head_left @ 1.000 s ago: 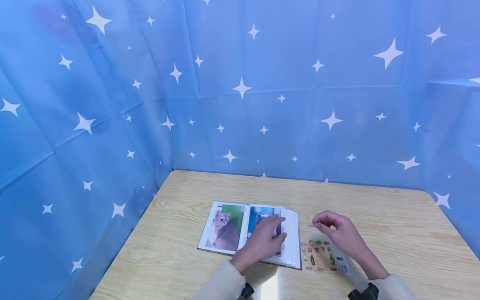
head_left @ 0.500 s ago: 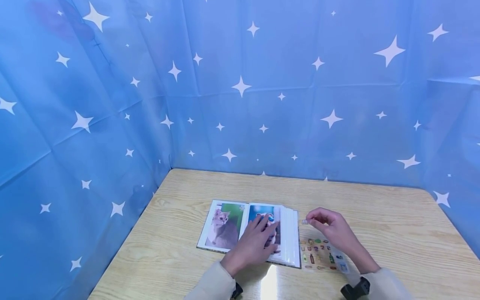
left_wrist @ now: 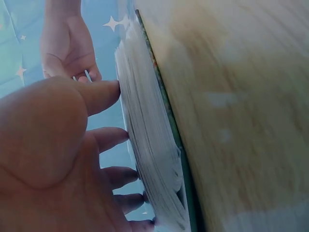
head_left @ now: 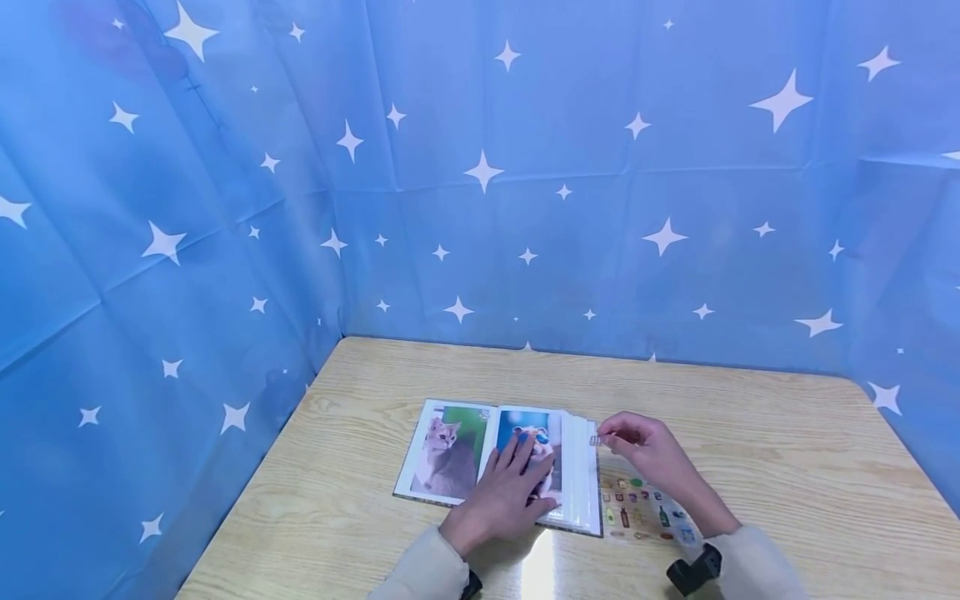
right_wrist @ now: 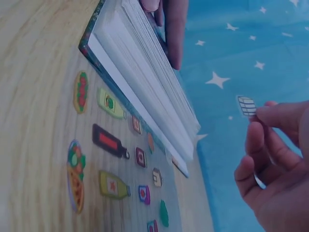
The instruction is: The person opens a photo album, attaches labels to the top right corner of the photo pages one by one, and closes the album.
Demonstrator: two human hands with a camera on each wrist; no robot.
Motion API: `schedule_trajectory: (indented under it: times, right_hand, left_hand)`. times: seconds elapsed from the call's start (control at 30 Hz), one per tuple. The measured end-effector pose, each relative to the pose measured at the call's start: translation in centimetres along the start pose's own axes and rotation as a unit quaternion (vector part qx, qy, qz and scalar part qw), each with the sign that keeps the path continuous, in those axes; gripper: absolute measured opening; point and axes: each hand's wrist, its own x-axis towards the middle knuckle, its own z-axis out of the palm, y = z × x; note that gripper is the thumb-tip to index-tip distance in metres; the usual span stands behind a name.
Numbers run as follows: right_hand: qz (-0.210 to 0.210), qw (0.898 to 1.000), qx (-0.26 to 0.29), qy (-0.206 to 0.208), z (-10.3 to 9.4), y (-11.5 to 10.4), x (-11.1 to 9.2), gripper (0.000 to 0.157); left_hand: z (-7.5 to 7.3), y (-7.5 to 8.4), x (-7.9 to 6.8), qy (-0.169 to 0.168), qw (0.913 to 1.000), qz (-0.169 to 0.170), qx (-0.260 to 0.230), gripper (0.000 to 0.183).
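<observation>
A photo album [head_left: 581, 479] lies spread on the table, with a cat photo [head_left: 447, 458] on its left page. On the right page, my left hand [head_left: 497, 504] rests with fingers spread over a photo [head_left: 550, 425] of an animal in blue glasses, partly covering it. My right hand [head_left: 651, 454] pinches a small sticker [right_wrist: 246, 106] with dark lines between thumb and forefinger. In the head view this sticker overlaps the album's right edge; the right wrist view shows it raised above the pages.
A clear sheet of food and bottle stickers [head_left: 651, 523] lies right of the album, below my right hand. The wooden table [head_left: 337, 492] meets a blue star-patterned curtain [head_left: 570, 275] at the back and left.
My right hand has moved left with the sticker, from beside the album to its right edge. My left hand has shifted slightly left and settled flat onto the page.
</observation>
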Motion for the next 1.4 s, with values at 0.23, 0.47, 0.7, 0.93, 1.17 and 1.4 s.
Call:
schedule_trajectory:
  times: [0.23, 0.47, 0.7, 0.93, 1.17, 1.4]
  right_hand:
    - [-0.005, 1.0, 0.014, -0.008, 0.9, 0.2, 1.4, 0.012]
    - [0.037, 0.999, 0.012, -0.016, 2.4, 0.3, 3.3, 0.012]
    - [0.083, 0.996, 0.033, -0.021, 3.9, 0.3, 5.2, 0.015]
    - [0.096, 0.995, 0.04, -0.009, 5.2, 0.7, 6.1, 0.012]
    - [0.101, 0.994, 0.041, -0.006, 5.5, 0.6, 6.4, 0.011]
    - [0.095, 0.995, 0.018, -0.009, 5.8, 0.6, 6.7, 0.01]
  left_hand:
    - [0.1, -0.1, 0.2, -0.034, 0.999, -0.015, 0.026, 0.061]
    - [-0.1, 0.2, 0.2, -0.045, 0.9976, -0.03, 0.044, 0.061]
    - [-0.3, 0.3, 0.3, -0.054, 0.9963, -0.039, 0.054, 0.061]
    - [-0.1, 0.3, 0.5, -0.056, 0.9955, -0.041, 0.065, 0.061]
    - [-0.1, 0.4, 0.5, -0.055, 0.9953, -0.042, 0.068, 0.06]
    - [-0.1, 0.4, 0.4, -0.056, 0.9959, -0.041, 0.057, 0.06]
